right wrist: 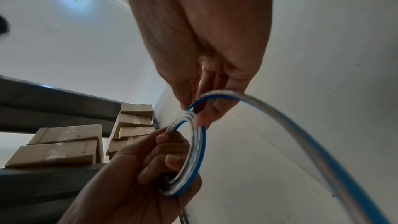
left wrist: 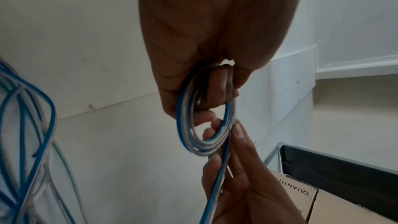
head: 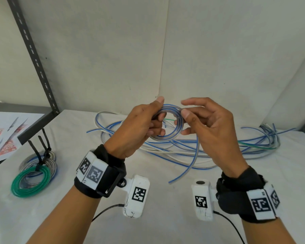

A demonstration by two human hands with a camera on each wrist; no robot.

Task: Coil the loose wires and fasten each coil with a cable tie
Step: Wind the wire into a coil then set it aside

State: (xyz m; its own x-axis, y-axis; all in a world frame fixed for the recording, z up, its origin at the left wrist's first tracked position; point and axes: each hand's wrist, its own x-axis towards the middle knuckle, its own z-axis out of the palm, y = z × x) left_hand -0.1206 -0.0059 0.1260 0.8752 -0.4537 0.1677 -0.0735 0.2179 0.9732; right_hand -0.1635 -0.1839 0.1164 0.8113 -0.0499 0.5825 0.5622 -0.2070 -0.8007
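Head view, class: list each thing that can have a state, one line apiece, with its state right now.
Blue-striped coil: partly wound, untied, held up.
Left hand: grips the coil's left side.
Right hand: pinches the coil's right side.
Loose wires: uncoiled, tangled on the table.
Finished coils: stacked, each fastened.
Black cable ties: fastened, tails sticking up.

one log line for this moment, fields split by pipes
step: coiling | left hand: grips coil | right hand: guides wire onto coil | tied coils: table left | loose wires: behind hands
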